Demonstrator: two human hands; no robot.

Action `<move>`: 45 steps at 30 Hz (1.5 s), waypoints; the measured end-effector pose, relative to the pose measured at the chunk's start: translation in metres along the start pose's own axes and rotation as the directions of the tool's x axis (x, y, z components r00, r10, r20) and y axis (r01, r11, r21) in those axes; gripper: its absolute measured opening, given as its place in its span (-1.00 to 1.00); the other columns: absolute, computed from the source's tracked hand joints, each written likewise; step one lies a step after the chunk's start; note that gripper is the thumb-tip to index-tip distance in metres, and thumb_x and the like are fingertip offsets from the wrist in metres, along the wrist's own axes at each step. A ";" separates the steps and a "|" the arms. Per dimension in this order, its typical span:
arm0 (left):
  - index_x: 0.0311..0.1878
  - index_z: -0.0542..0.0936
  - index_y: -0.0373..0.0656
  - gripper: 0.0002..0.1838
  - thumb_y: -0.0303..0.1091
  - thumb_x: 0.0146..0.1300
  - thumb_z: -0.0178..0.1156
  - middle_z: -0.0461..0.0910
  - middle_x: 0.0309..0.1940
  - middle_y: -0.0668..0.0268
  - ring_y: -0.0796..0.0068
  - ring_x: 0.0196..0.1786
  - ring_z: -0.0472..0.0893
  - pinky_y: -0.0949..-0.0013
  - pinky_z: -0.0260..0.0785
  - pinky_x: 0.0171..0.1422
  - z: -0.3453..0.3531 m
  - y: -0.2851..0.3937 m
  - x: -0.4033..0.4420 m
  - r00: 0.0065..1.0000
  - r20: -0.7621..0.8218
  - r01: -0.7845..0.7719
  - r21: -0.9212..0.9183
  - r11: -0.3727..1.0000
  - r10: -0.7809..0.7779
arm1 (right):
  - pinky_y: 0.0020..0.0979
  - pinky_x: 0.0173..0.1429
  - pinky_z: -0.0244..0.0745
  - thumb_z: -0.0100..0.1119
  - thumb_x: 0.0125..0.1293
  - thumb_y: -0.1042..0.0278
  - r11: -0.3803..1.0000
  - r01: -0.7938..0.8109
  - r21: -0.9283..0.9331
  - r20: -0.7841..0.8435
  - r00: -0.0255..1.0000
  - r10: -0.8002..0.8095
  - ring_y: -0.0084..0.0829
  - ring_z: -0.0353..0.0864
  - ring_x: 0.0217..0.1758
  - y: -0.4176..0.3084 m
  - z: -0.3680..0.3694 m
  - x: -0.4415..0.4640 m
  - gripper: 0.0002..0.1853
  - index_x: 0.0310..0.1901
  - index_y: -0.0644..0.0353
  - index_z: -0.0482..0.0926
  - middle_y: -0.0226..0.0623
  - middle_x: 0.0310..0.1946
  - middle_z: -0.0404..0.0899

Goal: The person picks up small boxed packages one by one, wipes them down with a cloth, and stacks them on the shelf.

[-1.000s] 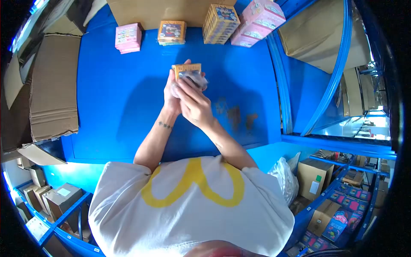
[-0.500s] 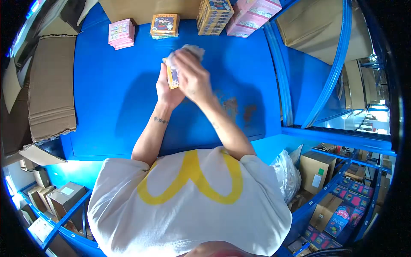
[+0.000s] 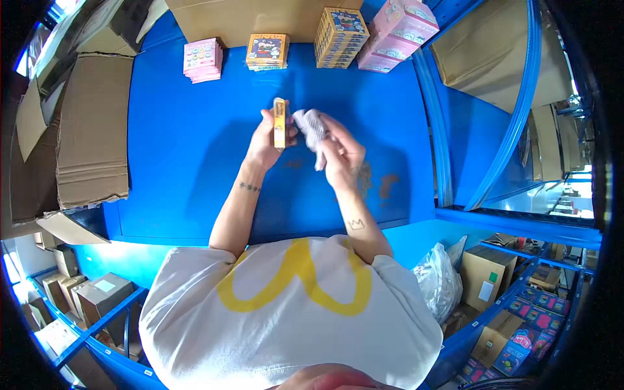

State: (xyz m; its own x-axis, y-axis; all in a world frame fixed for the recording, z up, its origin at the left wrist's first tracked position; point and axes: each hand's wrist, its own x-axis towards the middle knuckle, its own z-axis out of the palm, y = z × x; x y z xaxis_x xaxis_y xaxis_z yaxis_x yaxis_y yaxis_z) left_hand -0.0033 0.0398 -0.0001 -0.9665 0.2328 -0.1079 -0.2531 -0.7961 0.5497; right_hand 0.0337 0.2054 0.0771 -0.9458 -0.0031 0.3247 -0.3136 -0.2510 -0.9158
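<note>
My left hand (image 3: 265, 144) is closed round a small yellow-orange box (image 3: 279, 123), which is turned so a narrow side faces up. To its right, my right hand (image 3: 342, 155) grips a crumpled pale cloth (image 3: 313, 129), apart from the box. Both hands are above the blue tabletop (image 3: 195, 130). Farther back lie a short stack of orange boxes (image 3: 268, 49) and a stack of pink packets (image 3: 203, 60). A taller stack of orange boxes (image 3: 339, 39) stands right of them, beside several pink boxes (image 3: 396, 39).
An open cardboard carton (image 3: 94, 130) borders the table on the left, and a cardboard sheet (image 3: 260, 16) stands along the back. Blue shelf posts (image 3: 434, 123) rise at the right. Behind me, a plastic bag (image 3: 437, 283) and shelved cartons (image 3: 104, 296) are visible.
My right hand has pulled the cloth away from the box, to the right and nearer me. My left hand has turned the box onto its narrow side. The view has shifted slightly.
</note>
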 end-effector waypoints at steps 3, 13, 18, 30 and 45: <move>0.24 0.44 -0.15 -0.43 0.15 0.46 0.04 0.57 -0.11 0.21 0.44 -0.23 0.61 0.36 0.54 -0.20 0.005 -0.004 -0.001 0.999 -0.014 0.032 0.078 0.996 -0.031 | -0.49 -0.06 0.61 0.13 0.18 0.71 0.918 0.293 -0.266 0.091 0.956 -0.279 -0.41 0.64 -0.18 0.005 -0.002 0.031 -0.58 0.09 0.26 0.63 -0.17 0.03 0.65; 0.12 0.50 -0.23 -0.55 -0.01 0.46 0.14 0.60 -0.26 0.29 0.58 -0.33 0.57 0.51 0.49 -0.27 0.017 -0.005 0.002 0.982 -0.188 0.034 0.123 0.992 -0.010 | -0.25 0.23 0.57 0.25 0.13 0.66 0.487 0.688 -0.538 0.587 0.721 -0.369 -0.20 0.61 0.10 -0.001 0.009 0.035 -0.70 -0.07 0.22 0.69 -0.20 0.03 0.64; 0.10 0.52 -0.25 -0.57 -0.04 0.47 0.13 0.62 -0.26 0.27 0.56 -0.35 0.58 0.48 0.50 -0.27 0.026 -0.008 -0.004 0.973 -0.227 0.085 0.147 0.985 -0.049 | -0.22 0.24 0.56 0.25 0.11 0.66 0.463 0.668 -0.583 0.569 0.742 -0.355 -0.22 0.60 0.10 -0.009 0.006 0.034 -0.73 -0.12 0.24 0.69 -0.23 0.00 0.64; 0.17 0.51 -0.23 -0.54 -0.02 0.48 0.05 0.67 -0.08 0.10 0.33 -0.11 0.69 0.36 0.58 -0.08 0.007 0.011 0.004 0.984 -0.177 0.030 0.111 0.993 -0.010 | -0.29 0.15 0.59 0.11 0.05 0.83 0.795 0.471 -0.383 0.406 0.859 -0.313 -0.19 0.61 0.10 -0.031 -0.003 0.002 -0.62 -0.09 0.31 0.67 -0.17 0.05 0.63; 0.47 0.22 -0.16 -0.33 0.14 0.52 -0.21 0.43 0.28 -0.09 0.02 0.30 0.50 -0.03 0.36 0.36 0.002 -0.012 0.010 0.983 0.186 0.078 -0.423 0.903 0.002 | -0.12 0.22 0.58 0.17 0.13 0.68 0.523 0.578 -0.626 0.445 0.816 -0.369 0.02 0.52 0.26 0.042 0.035 0.029 -0.57 0.08 0.21 0.60 -0.09 0.25 0.48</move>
State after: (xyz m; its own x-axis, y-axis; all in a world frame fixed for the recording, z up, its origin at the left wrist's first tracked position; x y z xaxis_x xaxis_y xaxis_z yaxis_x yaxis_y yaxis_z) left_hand -0.0094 0.0524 -0.0064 -0.9425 0.3307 0.0493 -0.3215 -0.9368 0.1377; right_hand -0.0036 0.1609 0.0563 -0.6182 -0.3407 0.7083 -0.7638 0.4731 -0.4391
